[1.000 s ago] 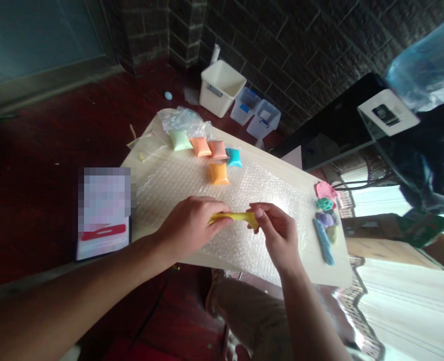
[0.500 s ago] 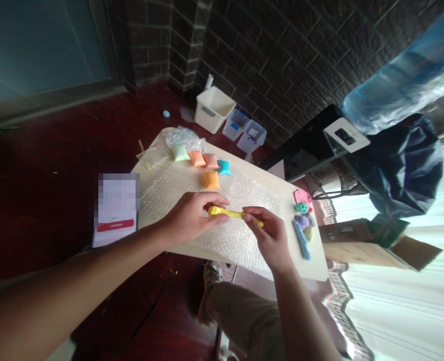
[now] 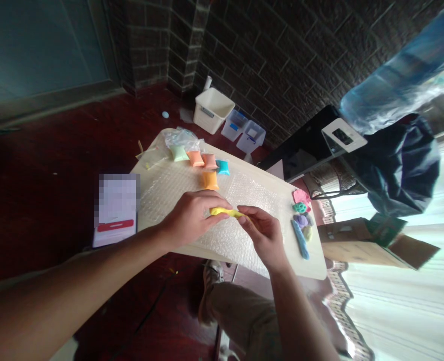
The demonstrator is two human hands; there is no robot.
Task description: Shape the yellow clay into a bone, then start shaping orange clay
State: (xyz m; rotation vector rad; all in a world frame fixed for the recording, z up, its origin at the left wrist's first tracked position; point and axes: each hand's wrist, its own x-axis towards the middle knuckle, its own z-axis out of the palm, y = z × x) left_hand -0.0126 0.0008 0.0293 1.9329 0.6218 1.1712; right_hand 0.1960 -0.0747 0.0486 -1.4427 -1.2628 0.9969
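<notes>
Between my two hands, above the table, is a strip of yellow modelling clay (image 3: 234,213). My left hand (image 3: 192,215) pinches its left end between thumb and fingers. The thumb and fingers of my right hand (image 3: 265,233) close on the right end, which they partly hide. Bubble wrap (image 3: 225,240) lies on the table beneath both hands. Just beyond my left hand sits an orange clay packet (image 3: 210,180). Farther back are a light green packet (image 3: 179,153), two peach-orange packets (image 3: 196,159) and a blue packet (image 3: 223,167).
At the right end of the table (image 3: 314,271) lie a blue clay roll (image 3: 300,239) and pink, green, purple and yellowish clay lumps. A white basket (image 3: 213,110) and clear bins (image 3: 251,136) stand on the floor behind. A cardboard box (image 3: 372,245) is at the right.
My right hand has shifted slightly left, closer to my left hand. Less of the yellow clay's right end shows now, and the visible strip looks shorter.
</notes>
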